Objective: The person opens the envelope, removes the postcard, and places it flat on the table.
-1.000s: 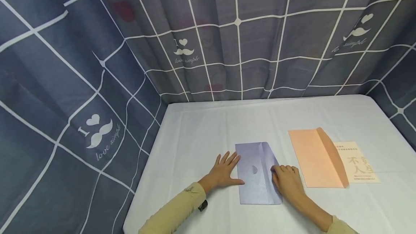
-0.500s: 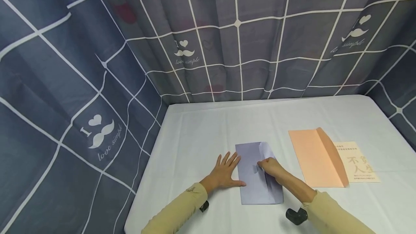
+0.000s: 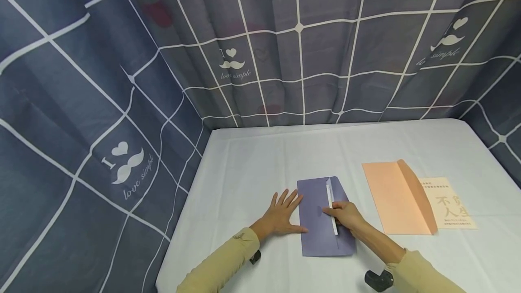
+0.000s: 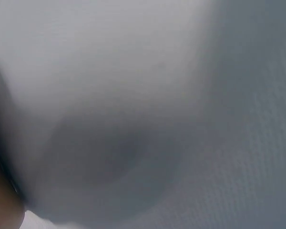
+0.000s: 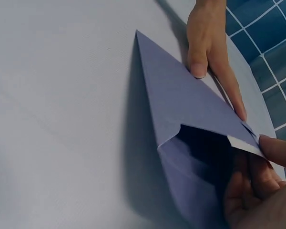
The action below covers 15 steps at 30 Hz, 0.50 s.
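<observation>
A purple envelope (image 3: 313,234) lies on the white table, its flap on the right and its mouth held open. My right hand (image 3: 346,215) pinches the mouth's edge, the thumb on the front panel and the other fingers inside. A narrow white strip (image 3: 331,202) of paper shows along the mouth; how far it reaches inside is hidden. In the right wrist view, the mouth of the envelope (image 5: 176,100) gapes dark beside the curled fingers. My left hand (image 3: 281,215) rests spread on the table and the envelope's left edge. The left wrist view shows mostly blurred grey cloth.
To the right lies an orange envelope (image 3: 390,200) with its flap unfolded, partly over a cream card (image 3: 449,207) printed with characters. Dark grid-patterned curtains (image 3: 277,71) stand behind the table and at both sides. The white tablecloth (image 3: 244,157) covers the tabletop.
My right hand has moved left from the flap onto the front panel, then lifted its edge. The mouth now gapes and the white strip shows. My left hand has stayed put.
</observation>
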### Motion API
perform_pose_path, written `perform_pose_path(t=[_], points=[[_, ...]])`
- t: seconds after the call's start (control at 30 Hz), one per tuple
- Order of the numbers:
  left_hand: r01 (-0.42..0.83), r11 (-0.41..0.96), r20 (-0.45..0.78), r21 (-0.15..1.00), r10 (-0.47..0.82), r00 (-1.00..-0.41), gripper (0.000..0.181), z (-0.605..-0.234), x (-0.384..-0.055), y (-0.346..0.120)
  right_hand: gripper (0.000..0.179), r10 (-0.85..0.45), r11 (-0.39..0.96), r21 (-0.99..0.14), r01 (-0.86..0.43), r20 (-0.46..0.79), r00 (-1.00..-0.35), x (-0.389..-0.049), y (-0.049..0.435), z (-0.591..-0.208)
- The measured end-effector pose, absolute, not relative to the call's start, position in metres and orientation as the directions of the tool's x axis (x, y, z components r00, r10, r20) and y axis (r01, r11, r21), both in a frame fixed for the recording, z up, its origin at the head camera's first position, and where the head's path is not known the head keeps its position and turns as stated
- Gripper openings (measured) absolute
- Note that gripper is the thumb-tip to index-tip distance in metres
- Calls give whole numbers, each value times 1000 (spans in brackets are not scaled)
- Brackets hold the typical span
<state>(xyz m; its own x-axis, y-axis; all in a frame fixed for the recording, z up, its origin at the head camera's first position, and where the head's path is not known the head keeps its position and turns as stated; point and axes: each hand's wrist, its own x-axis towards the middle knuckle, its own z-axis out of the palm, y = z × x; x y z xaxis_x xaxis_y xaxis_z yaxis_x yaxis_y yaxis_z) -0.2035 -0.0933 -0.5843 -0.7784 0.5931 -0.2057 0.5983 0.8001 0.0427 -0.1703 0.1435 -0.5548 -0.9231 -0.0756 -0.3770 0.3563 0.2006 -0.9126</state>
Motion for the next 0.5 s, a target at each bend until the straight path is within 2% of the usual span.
perform_pose_path(t=[0.23,0.37,0.5], points=[[570,820,-181,50,569,-802,103,-583,-204,-105,35,-45,266,-912,311,-334,-941,-171,166,-549],[533,845,-204,39,529,-824,101,-575,-210,-127,45,-20,344,-901,264,-289,-957,-176,185,-546],[506,861,-237,51,502,-832,97,-567,-219,-154,45,-5,446,-867,221,-249,-968,-180,200,-549]])
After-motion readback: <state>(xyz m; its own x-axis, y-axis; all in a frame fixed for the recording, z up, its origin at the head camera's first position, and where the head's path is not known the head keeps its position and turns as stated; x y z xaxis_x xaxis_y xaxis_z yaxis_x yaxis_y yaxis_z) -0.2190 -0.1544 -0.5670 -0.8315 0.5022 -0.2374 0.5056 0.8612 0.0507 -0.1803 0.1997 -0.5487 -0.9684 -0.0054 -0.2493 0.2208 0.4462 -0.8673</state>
